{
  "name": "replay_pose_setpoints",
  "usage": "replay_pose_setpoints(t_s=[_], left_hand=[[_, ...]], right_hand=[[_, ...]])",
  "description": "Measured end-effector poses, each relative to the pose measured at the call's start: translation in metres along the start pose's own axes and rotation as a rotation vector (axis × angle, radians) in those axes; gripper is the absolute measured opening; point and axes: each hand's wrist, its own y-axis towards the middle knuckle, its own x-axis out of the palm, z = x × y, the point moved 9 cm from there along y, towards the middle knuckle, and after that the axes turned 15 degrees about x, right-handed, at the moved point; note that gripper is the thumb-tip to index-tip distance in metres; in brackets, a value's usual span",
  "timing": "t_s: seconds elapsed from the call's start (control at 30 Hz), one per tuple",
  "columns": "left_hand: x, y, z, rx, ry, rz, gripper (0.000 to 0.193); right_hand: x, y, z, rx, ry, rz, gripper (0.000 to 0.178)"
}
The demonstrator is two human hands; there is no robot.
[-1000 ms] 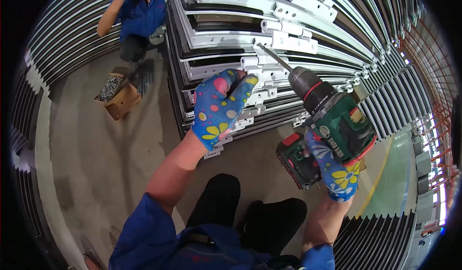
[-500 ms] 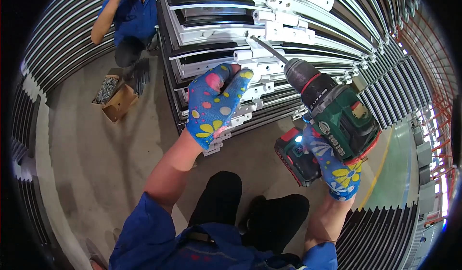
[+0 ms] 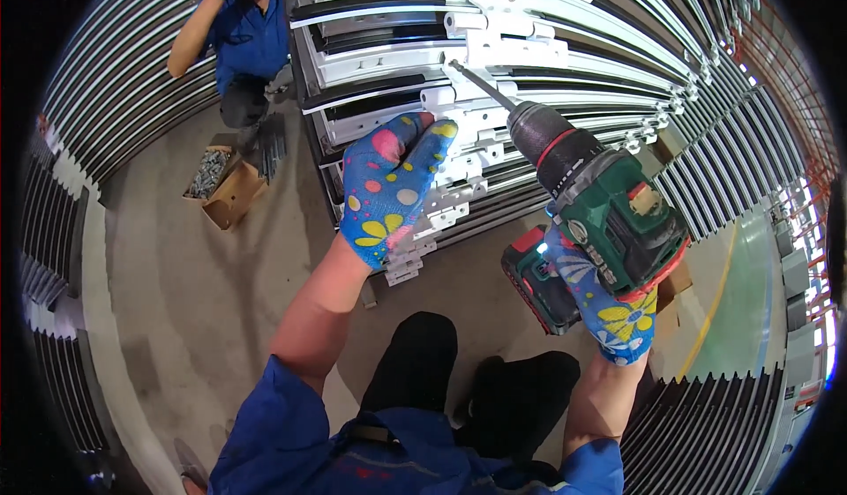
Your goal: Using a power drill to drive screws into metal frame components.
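My right hand (image 3: 600, 299), in a blue glove with flower prints, is wrapped round the handle of a green and black cordless drill (image 3: 622, 217). The drill's long bit (image 3: 483, 84) points up and left. Its tip meets a white metal frame (image 3: 375, 64) beside a white hinge (image 3: 512, 49), where a screw is too small to make out. My left hand (image 3: 386, 186), in a matching glove, is closed with thumb and fingers bent together just below the tip, next to a lower hinge (image 3: 472, 98). Whatever its fingers pinch, if anything, is hidden.
Stacked white and black frames rise in front of me, with hinges along their edge. At the far left a co-worker (image 3: 253, 41) in blue crouches near an open cardboard box (image 3: 234, 193) of small metal parts. More profiles (image 3: 706, 433) stand at the lower right.
The view has shifted slightly. The drill has moved a little left in the picture, its tip still by the same hinge. My left hand keeps its bent-finger pose.
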Motion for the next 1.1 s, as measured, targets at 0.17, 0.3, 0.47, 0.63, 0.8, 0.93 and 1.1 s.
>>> replay_pose_setpoints(t_s=[0.17,0.3,0.47,0.63,0.8,0.93,1.1], left_hand=[[0.004,0.003,0.004,-0.002,0.034,-0.017,0.027],[0.003,0.003,0.007,0.009,0.097,-0.013,0.028],[0.004,0.001,-0.003,-0.012,0.000,0.039,0.025],[0.001,-0.001,-0.005,-0.072,-0.070,0.073,0.027],[-0.001,0.000,-0.006,-0.055,-0.043,0.086,0.023],[0.001,0.001,-0.001,0.005,-0.048,0.070,0.023],[0.000,0.002,-0.001,0.024,-0.035,0.061,0.023]], right_hand=[[0.002,-0.003,0.001,0.002,0.048,-0.021,0.025],[0.000,-0.004,0.002,0.000,0.080,-0.028,0.026],[0.007,-0.004,0.011,0.064,0.145,-0.112,0.026],[0.017,-0.003,0.014,0.153,0.242,-0.236,0.025],[0.001,-0.004,-0.006,-0.050,0.079,-0.052,0.028],[-0.004,-0.011,-0.004,-0.150,-0.014,0.129,0.030],[0.001,-0.006,-0.006,-0.028,0.103,-0.009,0.031]])
